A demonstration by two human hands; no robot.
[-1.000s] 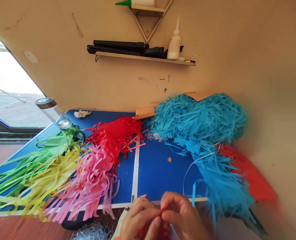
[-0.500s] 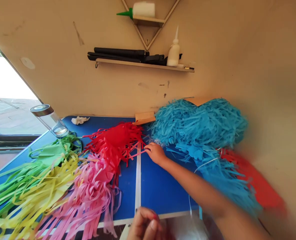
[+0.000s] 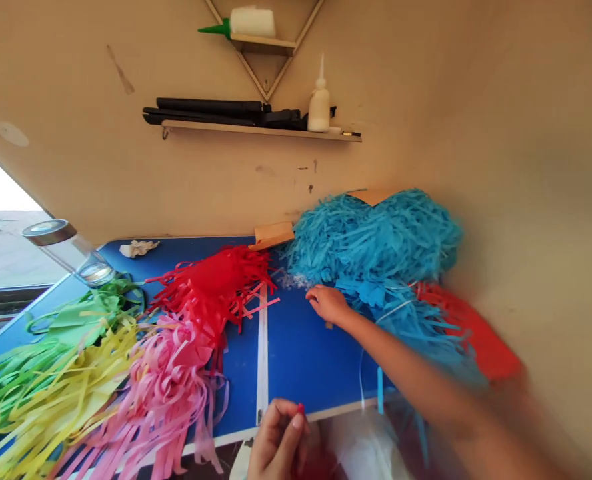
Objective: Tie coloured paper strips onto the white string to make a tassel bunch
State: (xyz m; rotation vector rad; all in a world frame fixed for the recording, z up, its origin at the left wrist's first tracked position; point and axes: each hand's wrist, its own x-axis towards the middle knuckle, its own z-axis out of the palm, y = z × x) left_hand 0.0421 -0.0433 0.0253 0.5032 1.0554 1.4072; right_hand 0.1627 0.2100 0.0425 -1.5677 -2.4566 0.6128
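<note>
Left hand (image 3: pixel 276 440) pinching red scrap (image 3: pixel 301 407) — right hand (image 3: pixel 327 303) loose on blue table (image 3: pixel 301 353); no legible writing.

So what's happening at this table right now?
A person sits at a blue table covered with heaps of cut paper fringe. Their right hand is stretched out over the table, fingers resting by the edge of the blue fringe pile, near a small patch of clear bits. The left hand is close to the body at the table's near edge, pinching a small red piece. Red fringe, pink fringe, yellow fringe and green fringe lie to the left.
</note>
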